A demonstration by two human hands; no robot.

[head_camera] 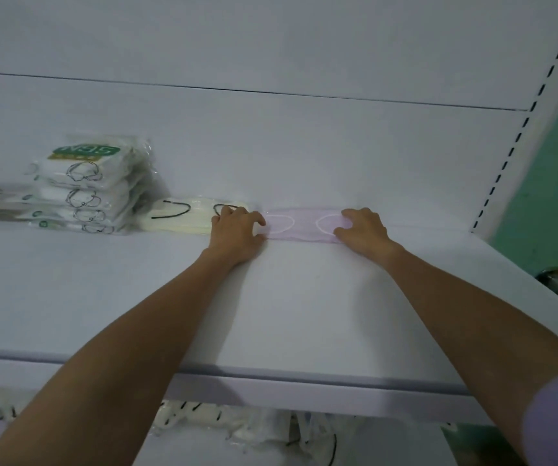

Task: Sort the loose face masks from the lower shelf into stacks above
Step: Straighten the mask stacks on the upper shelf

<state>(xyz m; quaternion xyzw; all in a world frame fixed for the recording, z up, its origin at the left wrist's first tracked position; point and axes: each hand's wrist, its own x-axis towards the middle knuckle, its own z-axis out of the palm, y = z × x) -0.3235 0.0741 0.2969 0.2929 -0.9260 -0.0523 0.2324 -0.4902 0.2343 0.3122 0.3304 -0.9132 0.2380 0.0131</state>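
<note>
A person's 2 bare arms reach across a white upper shelf (304, 314) to its back wall. The left hand (237, 232) and right hand (363, 230) each pinch 1 end of a pale lilac flat fabric face mask (304, 225) with white ear loops, fingers curled over it and thumbs at its front edge. The mask lies flat on the shelf, against the wall. This looks like the placing step, starting or squaring a lilac stack. Next would likely come letting go and reaching below for another mask. Just left of it lies a cream mask stack with black ear loops (183, 216), then a taller pile of clear-wrapped white N95 masks (89, 186). On the lower shelf, partly hidden, sits a jumble of loose white masks (237, 423).
</note>
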